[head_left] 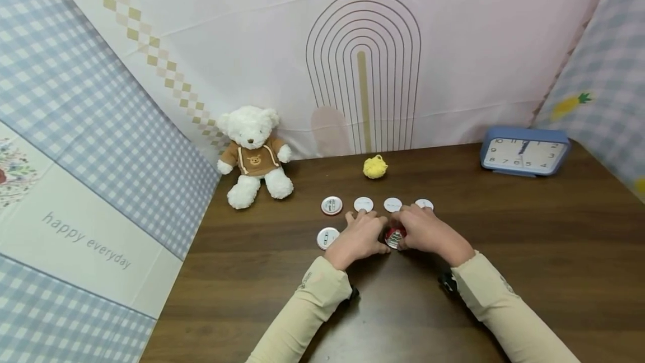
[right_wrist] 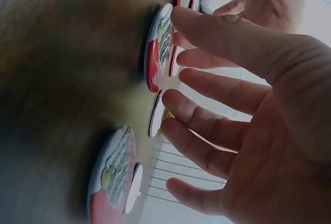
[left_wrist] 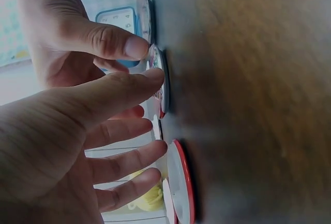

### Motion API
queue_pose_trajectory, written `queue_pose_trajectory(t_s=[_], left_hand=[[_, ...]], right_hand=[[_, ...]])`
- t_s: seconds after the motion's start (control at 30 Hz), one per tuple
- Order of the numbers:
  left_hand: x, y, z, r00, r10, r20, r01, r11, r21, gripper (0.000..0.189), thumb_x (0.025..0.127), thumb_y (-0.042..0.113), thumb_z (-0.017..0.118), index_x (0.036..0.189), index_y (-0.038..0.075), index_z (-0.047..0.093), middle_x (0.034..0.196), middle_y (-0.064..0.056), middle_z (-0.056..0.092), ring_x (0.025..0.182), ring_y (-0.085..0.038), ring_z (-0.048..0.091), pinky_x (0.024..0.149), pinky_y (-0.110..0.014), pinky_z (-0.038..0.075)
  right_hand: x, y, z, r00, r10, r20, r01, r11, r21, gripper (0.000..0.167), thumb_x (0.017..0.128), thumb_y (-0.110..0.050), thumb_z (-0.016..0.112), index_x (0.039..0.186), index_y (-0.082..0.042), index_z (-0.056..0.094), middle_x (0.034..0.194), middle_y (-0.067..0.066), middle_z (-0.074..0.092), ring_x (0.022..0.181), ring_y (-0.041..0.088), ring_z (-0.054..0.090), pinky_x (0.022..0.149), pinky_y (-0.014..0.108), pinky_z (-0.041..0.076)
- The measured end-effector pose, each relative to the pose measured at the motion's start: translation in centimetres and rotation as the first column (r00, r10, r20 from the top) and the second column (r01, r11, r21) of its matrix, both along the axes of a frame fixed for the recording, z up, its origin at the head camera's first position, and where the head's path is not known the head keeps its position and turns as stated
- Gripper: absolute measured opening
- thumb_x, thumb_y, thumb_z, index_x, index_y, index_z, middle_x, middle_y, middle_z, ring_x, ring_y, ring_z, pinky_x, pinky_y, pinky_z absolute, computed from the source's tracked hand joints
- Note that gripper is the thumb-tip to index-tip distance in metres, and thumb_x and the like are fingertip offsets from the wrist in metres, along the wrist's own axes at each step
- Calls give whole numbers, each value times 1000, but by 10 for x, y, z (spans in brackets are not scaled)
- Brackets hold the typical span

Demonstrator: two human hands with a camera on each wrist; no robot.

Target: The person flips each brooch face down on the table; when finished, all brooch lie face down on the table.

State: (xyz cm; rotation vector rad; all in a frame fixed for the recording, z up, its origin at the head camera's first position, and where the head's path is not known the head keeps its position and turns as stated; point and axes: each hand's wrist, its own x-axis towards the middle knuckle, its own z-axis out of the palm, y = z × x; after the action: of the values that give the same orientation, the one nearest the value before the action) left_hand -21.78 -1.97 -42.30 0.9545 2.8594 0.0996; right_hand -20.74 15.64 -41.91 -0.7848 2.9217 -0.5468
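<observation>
A round red, white and green button badge (head_left: 395, 237) lies face up on the table between the two hands. My left hand (head_left: 360, 235) is on its left; in the left wrist view the thumb tip (left_wrist: 154, 76) overlaps its face, other fingers spread straight. On the right, my right hand (head_left: 425, 229) reaches over it, its thumb tip (right_wrist: 181, 19) right at the rim and its fingers loosely extended. A second badge of like design (right_wrist: 113, 177) lies by the right hand, hidden beneath it in the head view. Beside my left hand lies a badge pin side up (head_left: 328, 237).
Behind the hands, another pin-side-up badge (head_left: 331, 205) and white discs (head_left: 363, 204) form a row. A yellow ball (head_left: 375, 167) sits farther back. A white teddy bear (head_left: 252, 156) sits at the left, a blue clock (head_left: 525, 151) at the right, before a fabric backdrop.
</observation>
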Motion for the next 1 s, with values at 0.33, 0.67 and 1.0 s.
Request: queue_pose_trajectory(t_s=[0.33, 0.67, 1.0], left_hand=[[1, 2, -2, 1000, -8, 12, 8, 1000, 1, 43, 83, 41, 84, 116, 18, 69, 110, -2, 62, 106, -26, 53, 88, -49, 35], [2, 7, -2, 999, -44, -28, 44, 999, 13, 30, 86, 32, 82, 111, 18, 73, 100, 2, 64, 101, -24, 56, 92, -53, 34], [-2, 3, 1, 996, -90, -11, 91, 993, 80, 8, 88, 25, 80, 86, 21, 73, 81, 6, 65, 91, -24, 58, 90, -56, 33]], right_hand=[[2, 1, -6, 999, -35, -6, 35, 999, 16, 39, 65, -8, 89, 99, -7, 71, 92, 3, 62, 88, 25, 57, 79, 58, 42], [1, 2, -6, 1000, -8, 12, 7, 1000, 26, 25, 72, -10, 88, 90, -10, 70, 82, -2, 59, 78, 20, 54, 72, 51, 42], [2, 4, 3, 996, 76, 36, -77, 997, 21, 13, 81, -10, 83, 77, -13, 71, 70, -5, 56, 64, 13, 48, 62, 39, 42]])
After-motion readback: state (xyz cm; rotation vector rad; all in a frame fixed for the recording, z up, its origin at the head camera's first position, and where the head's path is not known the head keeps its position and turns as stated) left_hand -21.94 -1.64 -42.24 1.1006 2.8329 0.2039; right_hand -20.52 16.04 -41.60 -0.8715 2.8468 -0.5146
